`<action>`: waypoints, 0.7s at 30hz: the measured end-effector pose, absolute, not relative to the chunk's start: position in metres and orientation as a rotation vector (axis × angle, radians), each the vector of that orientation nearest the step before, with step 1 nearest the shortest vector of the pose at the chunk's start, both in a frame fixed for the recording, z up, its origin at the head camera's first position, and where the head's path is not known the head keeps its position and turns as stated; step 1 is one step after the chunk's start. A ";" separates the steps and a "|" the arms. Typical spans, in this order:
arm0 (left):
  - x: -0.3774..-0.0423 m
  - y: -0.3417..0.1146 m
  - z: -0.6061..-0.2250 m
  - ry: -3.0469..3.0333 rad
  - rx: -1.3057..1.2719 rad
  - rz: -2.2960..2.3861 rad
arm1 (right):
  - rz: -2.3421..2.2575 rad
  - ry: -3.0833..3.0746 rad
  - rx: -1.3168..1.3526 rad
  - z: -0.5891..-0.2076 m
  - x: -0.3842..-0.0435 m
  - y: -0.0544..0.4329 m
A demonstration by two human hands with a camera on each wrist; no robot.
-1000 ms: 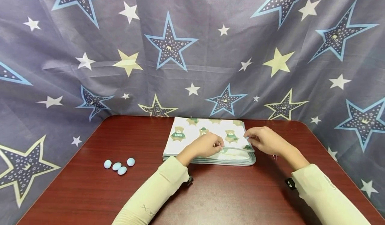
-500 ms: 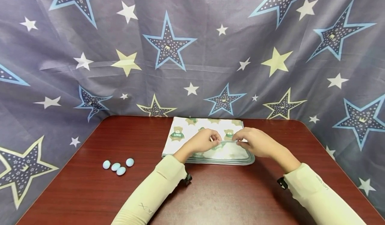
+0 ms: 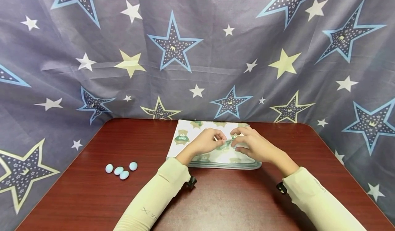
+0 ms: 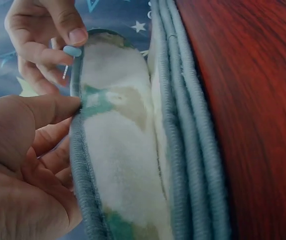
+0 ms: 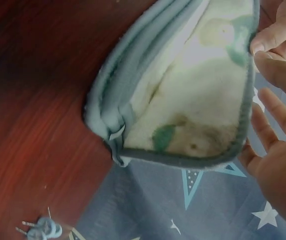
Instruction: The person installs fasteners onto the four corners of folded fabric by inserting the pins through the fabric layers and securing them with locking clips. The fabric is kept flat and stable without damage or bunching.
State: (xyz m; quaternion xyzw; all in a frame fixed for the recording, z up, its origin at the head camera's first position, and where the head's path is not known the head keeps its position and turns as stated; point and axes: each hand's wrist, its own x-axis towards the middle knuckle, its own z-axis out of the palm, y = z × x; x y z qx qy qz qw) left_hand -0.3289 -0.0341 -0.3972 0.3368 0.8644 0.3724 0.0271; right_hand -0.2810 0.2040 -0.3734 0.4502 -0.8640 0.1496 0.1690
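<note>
A folded white blanket [image 3: 222, 158] with bear prints and blue-green edging lies at the far middle of the table. My left hand [image 3: 206, 141] pinches the lifted edge of its top layer, seen closely in the left wrist view. Just beyond, at the same edge, my right hand [image 3: 254, 144] holds a pin with a light blue oval head [image 4: 72, 51] between thumb and finger. The pin's thin shaft [image 4: 65, 71] points down on the outer side of the edging. In the right wrist view the raised layer [image 5: 202, 95] stands up, the folded layers stacked beside it.
Several light blue oval pieces [image 3: 124, 175] lie on the left of the dark red table [image 3: 228, 196]. More blue-headed pins [image 5: 42, 228] lie beyond the blanket's right end. A grey star-print cloth [image 3: 210, 52] hangs behind the table.
My right hand has moved left along the edge, close to my left hand, carrying the pin. The top layer's edge has been raised and drawn back, showing more of the layer's near side.
</note>
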 end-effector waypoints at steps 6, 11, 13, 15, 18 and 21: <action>-0.328 -0.036 -0.392 2.656 1.055 1.169 | 0.495 -2.474 1.299 -0.378 -0.285 0.201; -0.327 -0.037 -0.387 2.661 1.051 1.181 | 0.580 -2.484 1.326 -0.380 -0.286 0.200; -0.326 -0.038 -0.386 2.659 1.045 1.189 | 0.599 -2.494 1.318 -0.380 -0.286 0.200; -0.326 -0.038 -0.385 2.654 1.046 1.197 | 0.613 -2.506 1.303 -0.381 -0.286 0.199; -0.325 -0.039 -0.384 2.652 1.057 1.200 | 0.623 -2.503 1.286 -0.383 -0.287 0.199; -0.325 -0.039 -0.383 2.646 1.071 1.201 | 0.627 -2.488 1.267 -0.385 -0.289 0.199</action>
